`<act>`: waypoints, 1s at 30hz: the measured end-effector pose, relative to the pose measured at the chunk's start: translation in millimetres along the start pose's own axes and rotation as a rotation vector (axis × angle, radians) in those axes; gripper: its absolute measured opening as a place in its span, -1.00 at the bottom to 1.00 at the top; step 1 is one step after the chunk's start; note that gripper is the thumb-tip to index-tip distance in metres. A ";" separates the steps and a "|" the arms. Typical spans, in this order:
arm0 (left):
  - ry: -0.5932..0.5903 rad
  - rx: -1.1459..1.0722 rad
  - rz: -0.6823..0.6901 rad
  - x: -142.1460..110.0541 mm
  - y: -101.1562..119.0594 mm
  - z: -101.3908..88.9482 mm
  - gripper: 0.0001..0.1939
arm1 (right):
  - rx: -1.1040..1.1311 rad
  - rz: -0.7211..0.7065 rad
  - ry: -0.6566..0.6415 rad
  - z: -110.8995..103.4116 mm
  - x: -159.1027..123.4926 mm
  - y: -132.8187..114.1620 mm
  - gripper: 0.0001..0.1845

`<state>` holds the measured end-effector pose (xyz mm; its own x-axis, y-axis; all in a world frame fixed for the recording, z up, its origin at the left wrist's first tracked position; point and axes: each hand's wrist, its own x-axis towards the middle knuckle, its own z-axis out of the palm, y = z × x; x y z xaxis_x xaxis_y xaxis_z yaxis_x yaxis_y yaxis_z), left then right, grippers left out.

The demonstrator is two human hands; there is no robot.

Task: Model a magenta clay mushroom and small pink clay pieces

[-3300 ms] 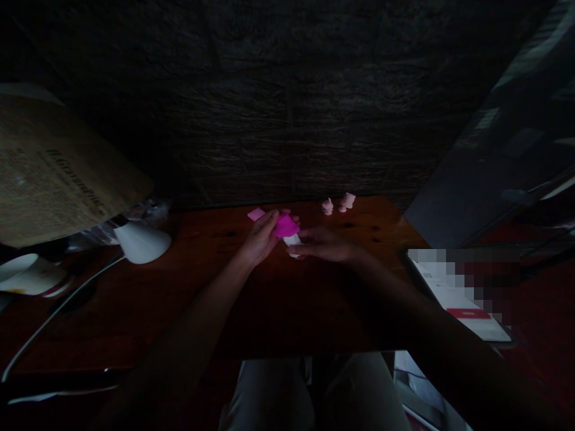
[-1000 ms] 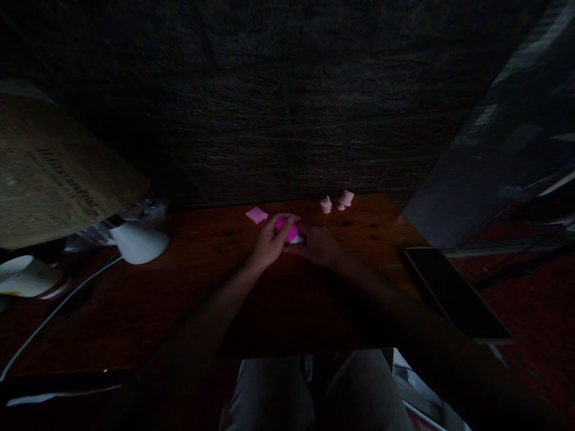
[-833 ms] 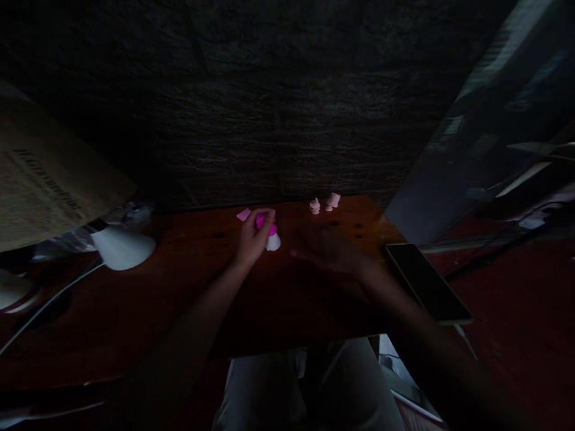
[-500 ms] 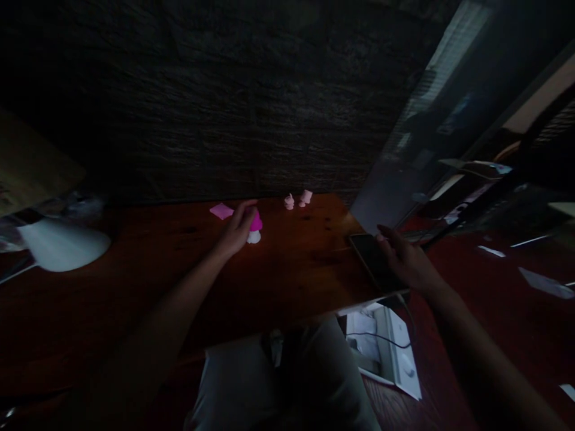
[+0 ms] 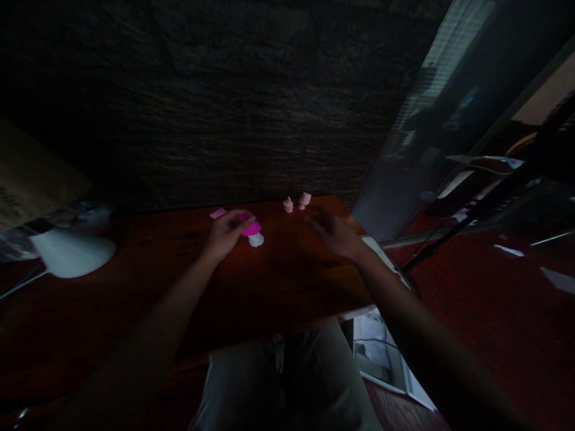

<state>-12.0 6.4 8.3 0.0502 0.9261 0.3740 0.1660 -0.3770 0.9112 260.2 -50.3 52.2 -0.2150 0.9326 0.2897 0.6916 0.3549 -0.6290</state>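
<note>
My left hand [image 5: 228, 232] is closed with thumb and fingers on the magenta cap of a small mushroom-shaped piece [image 5: 253, 228]. Its white stem [image 5: 256, 240] points down and slightly right at the wooden table. Over the right part of the table hovers my right hand [image 5: 335, 232], its fingers apart and reaching left, with nothing seen in them. Beyond the hands, near the wall, stand two small pale pink figures, one with a pointed top [image 5: 288, 205] and one with a squarish top [image 5: 305, 200]. Behind my left hand lies a flat pink piece [image 5: 218, 213].
The wooden table [image 5: 287, 287] meets a dark stone wall [image 5: 251, 114]. At the left is a white lamp-like cone [image 5: 74, 251]. A flat tablet-like device [image 5: 381, 254] lies at the right edge, partly behind my right arm. Below stands an open white box [image 5: 381, 353].
My right hand has moved left, from over the tablet-like device to over the table. My left hand has tilted the mushroom-shaped piece, and its fingers have come lower on the cap.
</note>
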 end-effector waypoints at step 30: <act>-0.206 -0.439 -0.194 -0.4 -5.4 3.0 -0.57 | 0.665 -0.102 -0.324 109.1 57.4 -5.2 -0.71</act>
<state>-10.0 8.1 2.7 0.2594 0.9469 0.1898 -0.2350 -0.1287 0.9634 169.0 8.5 -6.6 -0.5193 0.8289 0.2078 0.1163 0.3095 -0.9437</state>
